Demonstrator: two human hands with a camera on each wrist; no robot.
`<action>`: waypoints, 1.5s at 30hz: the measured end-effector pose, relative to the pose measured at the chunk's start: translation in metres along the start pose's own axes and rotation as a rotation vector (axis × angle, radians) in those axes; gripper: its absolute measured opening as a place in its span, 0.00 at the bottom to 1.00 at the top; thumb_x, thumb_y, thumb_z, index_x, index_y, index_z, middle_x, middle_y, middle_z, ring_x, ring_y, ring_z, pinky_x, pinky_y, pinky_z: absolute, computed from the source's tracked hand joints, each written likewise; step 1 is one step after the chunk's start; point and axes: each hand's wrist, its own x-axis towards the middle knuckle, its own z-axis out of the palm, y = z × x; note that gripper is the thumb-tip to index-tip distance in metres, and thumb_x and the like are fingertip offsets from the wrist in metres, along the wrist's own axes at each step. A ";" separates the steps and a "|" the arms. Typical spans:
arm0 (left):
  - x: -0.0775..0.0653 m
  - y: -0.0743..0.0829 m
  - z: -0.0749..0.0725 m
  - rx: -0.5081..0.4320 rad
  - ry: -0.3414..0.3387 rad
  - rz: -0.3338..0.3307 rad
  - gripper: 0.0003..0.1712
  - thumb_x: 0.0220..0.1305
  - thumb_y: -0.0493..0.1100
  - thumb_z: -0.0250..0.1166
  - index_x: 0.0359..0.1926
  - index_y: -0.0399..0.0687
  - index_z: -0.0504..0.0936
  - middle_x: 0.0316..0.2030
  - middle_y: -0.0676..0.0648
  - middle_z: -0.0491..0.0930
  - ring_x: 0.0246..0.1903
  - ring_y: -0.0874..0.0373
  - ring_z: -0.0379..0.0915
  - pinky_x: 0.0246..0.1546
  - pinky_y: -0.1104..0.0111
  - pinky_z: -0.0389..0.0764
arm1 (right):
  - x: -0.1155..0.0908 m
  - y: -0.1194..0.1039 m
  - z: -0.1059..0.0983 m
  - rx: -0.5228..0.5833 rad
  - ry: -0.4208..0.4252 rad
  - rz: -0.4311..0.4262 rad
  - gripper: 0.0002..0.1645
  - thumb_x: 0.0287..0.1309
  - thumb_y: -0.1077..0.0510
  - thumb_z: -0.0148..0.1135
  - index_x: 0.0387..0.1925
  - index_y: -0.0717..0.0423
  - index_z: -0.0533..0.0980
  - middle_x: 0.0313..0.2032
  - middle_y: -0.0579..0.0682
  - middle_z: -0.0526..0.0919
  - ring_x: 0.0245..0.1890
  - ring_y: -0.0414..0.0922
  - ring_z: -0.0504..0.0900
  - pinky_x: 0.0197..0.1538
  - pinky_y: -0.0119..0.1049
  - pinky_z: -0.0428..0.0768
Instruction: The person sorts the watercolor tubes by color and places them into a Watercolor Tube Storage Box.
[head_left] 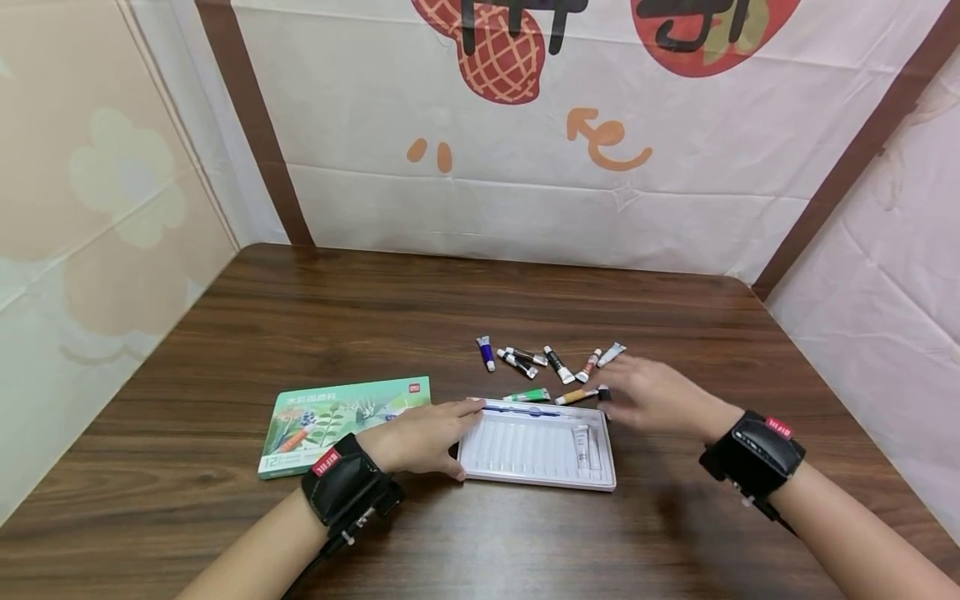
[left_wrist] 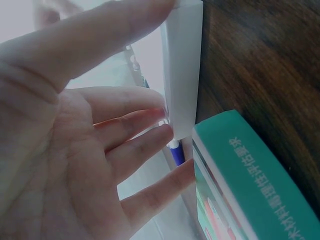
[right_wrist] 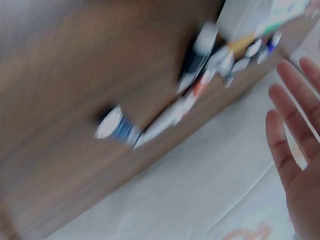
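A white plastic tray lies on the table with ribbed slots. Along its back groove sits a blue paintbrush, and white-looking paint tubes lie at its right end. My left hand touches the tray's left side, thumb at the front corner and fingers toward the back, fairly straight. Beyond the tray's right back corner is my right hand, fingers extended, close to an ochre paint tube and a dark tube. In the right wrist view, the visible fingers are spread with nothing between them.
Several paint tubes lie behind the tray, among them a green tube, a purple-blue tube, a black tube and a reddish tube. A green paint box lies left of the tray. Fabric walls enclose the table.
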 end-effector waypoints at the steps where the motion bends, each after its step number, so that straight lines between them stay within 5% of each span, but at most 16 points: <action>1: 0.000 0.000 0.000 0.000 -0.001 0.000 0.44 0.52 0.51 0.69 0.65 0.37 0.62 0.67 0.44 0.56 0.64 0.53 0.52 0.60 0.60 0.59 | 0.000 0.008 -0.001 -0.028 0.021 0.014 0.13 0.49 0.60 0.65 0.41 0.53 0.79 0.40 0.46 0.79 0.41 0.44 0.76 0.38 0.41 0.77; 6: -0.002 -0.001 0.002 -0.015 -0.001 0.000 0.44 0.52 0.51 0.70 0.65 0.36 0.62 0.67 0.44 0.56 0.64 0.53 0.52 0.60 0.60 0.59 | 0.001 0.047 0.007 -0.153 0.042 0.128 0.12 0.47 0.69 0.62 0.37 0.58 0.78 0.35 0.51 0.79 0.36 0.47 0.76 0.33 0.42 0.76; 11: -0.003 0.000 0.005 -0.019 0.003 0.013 0.44 0.52 0.51 0.70 0.65 0.36 0.62 0.66 0.44 0.56 0.64 0.53 0.53 0.59 0.60 0.59 | 0.002 0.069 0.024 -0.115 -0.039 0.203 0.14 0.49 0.69 0.60 0.40 0.57 0.78 0.39 0.51 0.79 0.38 0.47 0.76 0.35 0.44 0.76; 24: -0.004 0.001 0.007 -0.001 0.027 0.041 0.45 0.52 0.51 0.70 0.65 0.36 0.62 0.66 0.43 0.57 0.64 0.51 0.53 0.58 0.58 0.61 | 0.004 0.085 0.047 -0.146 -0.022 0.123 0.11 0.45 0.68 0.66 0.33 0.54 0.79 0.32 0.47 0.77 0.36 0.46 0.76 0.35 0.42 0.76; 34: -0.002 -0.001 0.007 0.007 0.036 0.055 0.44 0.52 0.51 0.70 0.65 0.35 0.62 0.66 0.42 0.56 0.64 0.51 0.53 0.59 0.59 0.61 | 0.003 0.067 0.034 -0.137 0.008 0.021 0.12 0.46 0.69 0.63 0.36 0.56 0.78 0.32 0.47 0.75 0.33 0.45 0.74 0.39 0.45 0.73; 45: -0.001 -0.002 0.003 0.008 0.027 0.040 0.44 0.52 0.51 0.70 0.65 0.35 0.62 0.67 0.43 0.56 0.64 0.52 0.52 0.59 0.60 0.60 | 0.013 0.020 0.013 -0.141 0.012 -0.126 0.15 0.42 0.67 0.65 0.34 0.51 0.77 0.36 0.44 0.77 0.37 0.42 0.75 0.41 0.42 0.72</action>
